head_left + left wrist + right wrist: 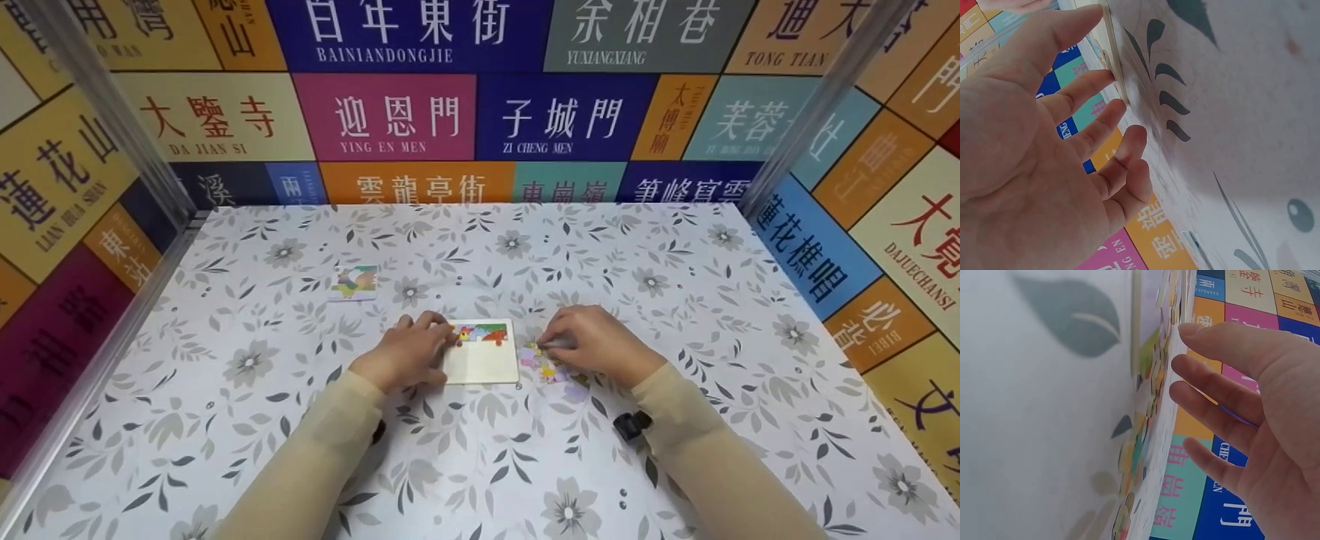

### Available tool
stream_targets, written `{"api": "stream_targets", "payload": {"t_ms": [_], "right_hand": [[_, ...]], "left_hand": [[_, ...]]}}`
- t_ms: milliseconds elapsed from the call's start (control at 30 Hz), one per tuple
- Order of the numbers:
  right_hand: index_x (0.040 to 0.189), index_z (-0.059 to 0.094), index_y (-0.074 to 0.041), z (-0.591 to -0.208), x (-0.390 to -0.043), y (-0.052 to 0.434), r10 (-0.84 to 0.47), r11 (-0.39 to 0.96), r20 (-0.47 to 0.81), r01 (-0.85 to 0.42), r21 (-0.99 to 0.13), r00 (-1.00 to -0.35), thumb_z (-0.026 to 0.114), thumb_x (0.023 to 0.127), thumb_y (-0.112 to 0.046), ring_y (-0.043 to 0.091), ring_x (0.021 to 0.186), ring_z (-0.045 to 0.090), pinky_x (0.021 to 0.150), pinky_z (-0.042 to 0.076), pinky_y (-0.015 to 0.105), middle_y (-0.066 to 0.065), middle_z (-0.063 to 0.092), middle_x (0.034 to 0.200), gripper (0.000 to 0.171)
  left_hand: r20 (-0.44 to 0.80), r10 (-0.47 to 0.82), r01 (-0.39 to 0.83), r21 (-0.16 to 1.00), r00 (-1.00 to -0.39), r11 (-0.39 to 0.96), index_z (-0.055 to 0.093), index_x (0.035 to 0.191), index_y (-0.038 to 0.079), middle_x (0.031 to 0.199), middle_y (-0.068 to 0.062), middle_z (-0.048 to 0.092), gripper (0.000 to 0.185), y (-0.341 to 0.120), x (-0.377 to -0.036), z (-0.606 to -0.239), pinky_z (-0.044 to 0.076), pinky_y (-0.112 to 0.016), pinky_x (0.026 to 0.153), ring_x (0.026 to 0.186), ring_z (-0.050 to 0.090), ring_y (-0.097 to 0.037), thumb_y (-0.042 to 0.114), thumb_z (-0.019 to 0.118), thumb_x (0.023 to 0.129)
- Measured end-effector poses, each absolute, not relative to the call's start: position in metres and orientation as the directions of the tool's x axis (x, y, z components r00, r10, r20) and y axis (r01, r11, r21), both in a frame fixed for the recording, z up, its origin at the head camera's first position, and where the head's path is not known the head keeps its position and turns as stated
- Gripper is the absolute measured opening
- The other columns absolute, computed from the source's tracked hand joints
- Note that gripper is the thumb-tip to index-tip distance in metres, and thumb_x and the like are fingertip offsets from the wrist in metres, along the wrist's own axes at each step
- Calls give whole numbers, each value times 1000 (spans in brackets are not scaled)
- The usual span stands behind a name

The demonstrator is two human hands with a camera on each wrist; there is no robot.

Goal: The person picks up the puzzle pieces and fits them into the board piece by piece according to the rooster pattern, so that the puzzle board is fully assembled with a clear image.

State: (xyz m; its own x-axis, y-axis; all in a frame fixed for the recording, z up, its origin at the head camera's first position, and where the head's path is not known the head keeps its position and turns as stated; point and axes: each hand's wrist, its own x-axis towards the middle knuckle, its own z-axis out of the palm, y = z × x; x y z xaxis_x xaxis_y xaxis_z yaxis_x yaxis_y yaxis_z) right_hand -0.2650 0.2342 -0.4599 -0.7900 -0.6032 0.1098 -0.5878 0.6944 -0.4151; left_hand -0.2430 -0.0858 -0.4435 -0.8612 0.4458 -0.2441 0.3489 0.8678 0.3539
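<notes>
A cream puzzle tray [484,364] lies flat on the table, with a few coloured pieces fitted along its top edge [484,331]. My left hand [442,334] rests at the tray's left side. In the left wrist view its fingers [1095,84] are nearly straight and their tips touch the tray's thin edge [1113,50]. Loose puzzle pieces [544,365] lie in a small heap just right of the tray. My right hand [551,343] is over that heap, and its straight fingertips [1182,360] touch the pieces [1145,410] without closing on one.
A small picture card [354,283] lies to the far left of the tray. The table has a floral cloth [525,465] and is enclosed by sign-covered walls with metal posts [817,105] at the back corners. A black wrist strap [632,424] shows on the right forearm.
</notes>
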Motion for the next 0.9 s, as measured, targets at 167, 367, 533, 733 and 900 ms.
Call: {"api": "stream_targets", "payload": {"t_ms": [167, 367, 533, 733, 900], "right_hand": [[103, 82, -16, -460, -261, 234, -596, 703, 97, -576, -418, -797, 80, 88, -17, 16, 94, 70, 88, 57, 39, -4, 75, 100, 15], [102, 82, -15, -460, -259, 232, -623, 683, 104, -605, -410, -775, 81, 88, -17, 18, 95, 70, 88, 57, 41, -1, 75, 101, 15], [102, 82, -15, -462, -259, 232, -638, 667, 110, -618, -415, -762, 81, 88, -18, 19, 95, 70, 88, 56, 42, 1, 75, 101, 14], [101, 82, -14, -461, -259, 230, -643, 657, 116, -624, -423, -757, 81, 89, -17, 20, 94, 70, 87, 56, 42, 1, 75, 101, 13], [101, 82, -14, -459, -258, 230, -647, 656, 109, -623, -426, -755, 81, 89, -18, 19, 96, 70, 89, 56, 42, 1, 75, 102, 13]], "left_hand": [[-229, 453, 362, 348, -861, 865, 63, 132, 20, 152, -7, 44, 53, -86, -243, -445, 42, -58, 106, 125, 45, -37, 24, 84, 84], [-221, 460, 372, 344, -860, 862, 63, 132, 19, 152, -8, 44, 52, -86, -243, -446, 43, -58, 104, 125, 46, -39, 25, 84, 85], [-229, 458, 370, 342, -859, 864, 62, 133, 19, 153, -9, 44, 53, -86, -243, -446, 43, -57, 105, 126, 46, -38, 25, 84, 85], [-231, 453, 363, 345, -861, 866, 63, 134, 19, 152, -8, 45, 55, -86, -242, -445, 43, -56, 106, 126, 46, -38, 24, 83, 84], [-233, 455, 363, 348, -860, 864, 62, 135, 18, 152, -9, 45, 55, -85, -242, -443, 43, -56, 106, 126, 45, -38, 23, 83, 84]]}}
